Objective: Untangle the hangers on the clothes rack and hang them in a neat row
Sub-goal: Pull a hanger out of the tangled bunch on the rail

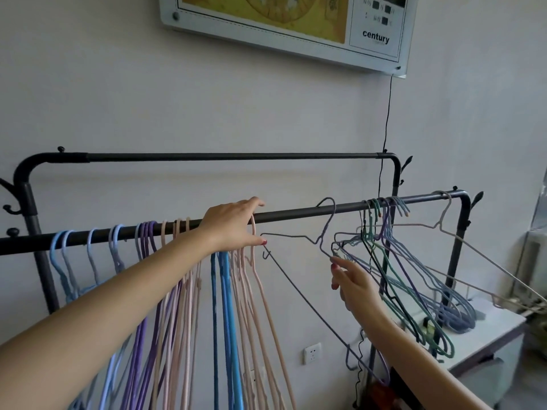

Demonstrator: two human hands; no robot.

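Left hand [233, 224] clasped over rail [296, 214] and pink hanger [253, 232], right grip [352, 279] seemingly pinching grey hanger [327, 229]

One view only, head-worn, wide-angle. It faces the pale wall [103, 99] straight on and sits close to the clothes rack [296, 213], the near rail crossing the middle of the frame at about arm's reach. Both forearms enter from the bottom corners; left hand [233, 224] at the rail, right hand [353, 284] lower right. Framed panel [373, 37] clipped by the top edge. Straight lines bow toward the edges. No second view to share ground with.
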